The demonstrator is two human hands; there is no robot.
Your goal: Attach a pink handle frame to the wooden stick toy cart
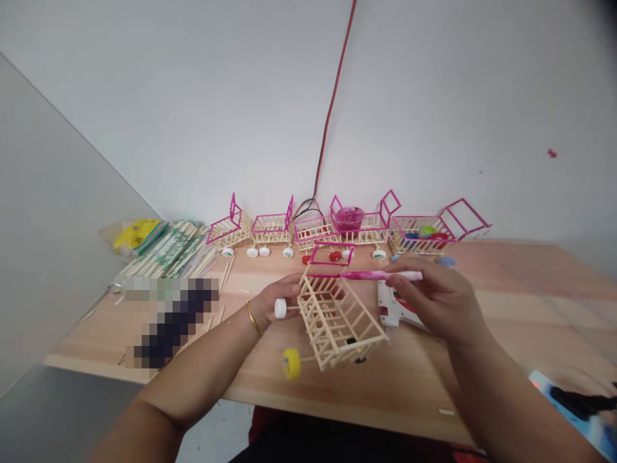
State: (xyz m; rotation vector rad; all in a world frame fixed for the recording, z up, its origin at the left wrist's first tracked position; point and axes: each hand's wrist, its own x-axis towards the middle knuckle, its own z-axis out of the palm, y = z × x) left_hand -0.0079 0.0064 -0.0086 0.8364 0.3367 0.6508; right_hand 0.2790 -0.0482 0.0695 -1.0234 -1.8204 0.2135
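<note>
A miniature shopping cart (332, 321) made of thin wooden sticks is tilted above the table, with bottle-cap wheels in white and yellow. My left hand (284, 292) grips its far left end, the fingers partly hidden behind the sticks. The cart's handle frame (332, 255) is magenta, while its basket is mostly bare wood. Between the thumb and fingers of my right hand (436, 292) is a paintbrush (380, 276), its white handle smeared pink. The magenta brush tip lies at the basket's upper edge, near the base of the handle frame.
Several similar carts (272, 228) with magenta edges line the wall. A clear cup of magenta paint (350, 222) sits among them. Bagged wooden sticks (168, 251) lie at the left. A white hot-glue gun (398, 308) rests behind my right hand. A red-black cable (332, 103) hangs down the wall.
</note>
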